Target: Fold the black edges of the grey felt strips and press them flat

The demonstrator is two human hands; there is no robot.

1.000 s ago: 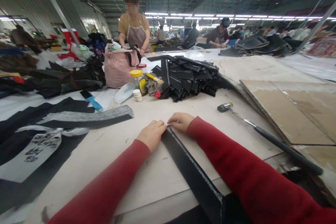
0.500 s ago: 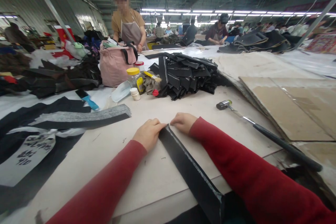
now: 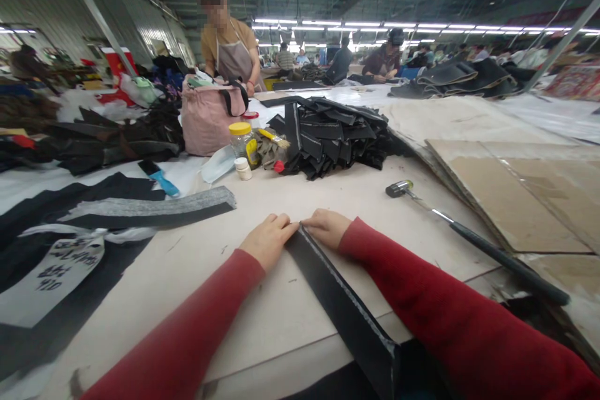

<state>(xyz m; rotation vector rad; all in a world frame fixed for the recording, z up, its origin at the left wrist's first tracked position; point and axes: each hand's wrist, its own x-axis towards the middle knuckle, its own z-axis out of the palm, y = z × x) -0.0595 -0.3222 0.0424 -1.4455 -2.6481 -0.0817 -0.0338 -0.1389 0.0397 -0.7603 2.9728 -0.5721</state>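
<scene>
A long black strip (image 3: 344, 297) of leather-like material lies on the pale work board, running from my fingers down toward the near edge. Along its right side is a folded edge with a whitish line. My left hand (image 3: 268, 239) pinches the far end from the left, thumb and forefinger at the corner. On the other side of that corner, my right hand (image 3: 327, 228) has its fingers closed and its fingertips on the folded edge. Both hands almost meet at the tip. To the right lies a hammer (image 3: 478, 240) with a black handle.
Behind my hands is a heap of black strips (image 3: 335, 134), beside a yellow-lidded jar (image 3: 241, 140) and a pink bag (image 3: 209, 115). Cardboard (image 3: 515, 194) lies at right. Black pieces with a handwritten tag (image 3: 51, 278) and a blue-handled brush (image 3: 164, 182) are at left. A co-worker (image 3: 232, 44) stands opposite.
My right hand has come slightly nearer and leftward, its fingertips now touching the strip's far corner. My left hand stays at the same end. The strip has barely moved.
</scene>
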